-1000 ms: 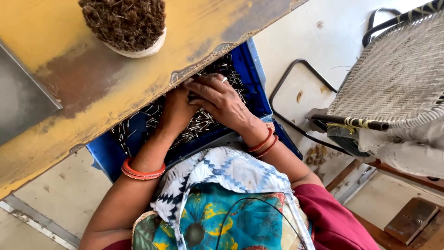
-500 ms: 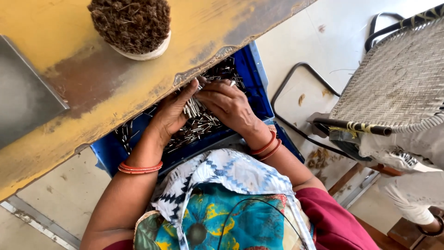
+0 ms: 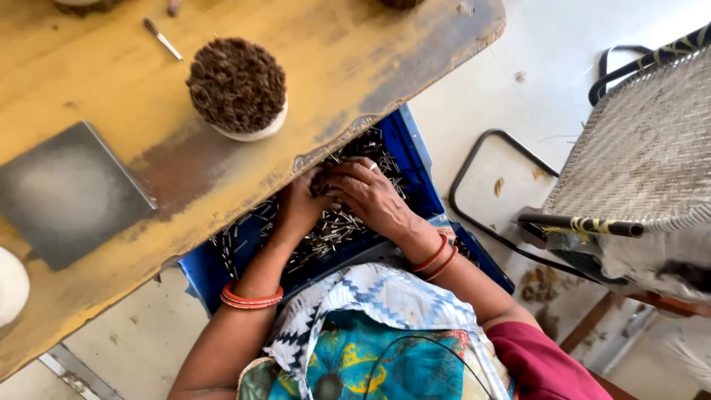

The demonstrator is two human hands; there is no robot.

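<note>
**Both hands deep in the crate of sticks, one bowl already full**

The yellow worktop carries a grey square slab and a white bowl heaped with brown-tipped sticks standing on end; that bundle looks finished. Below its edge sits a blue crate, still holding a large loose heap of thin sticks, so much of the gathering seems left. The left hand and right hand lie close together on the heap, fingers curled into the sticks; whether either is truly closed round a bunch I cannot tell. A single stick lies apart on the worktop. A woven chair stands to the right.
</note>
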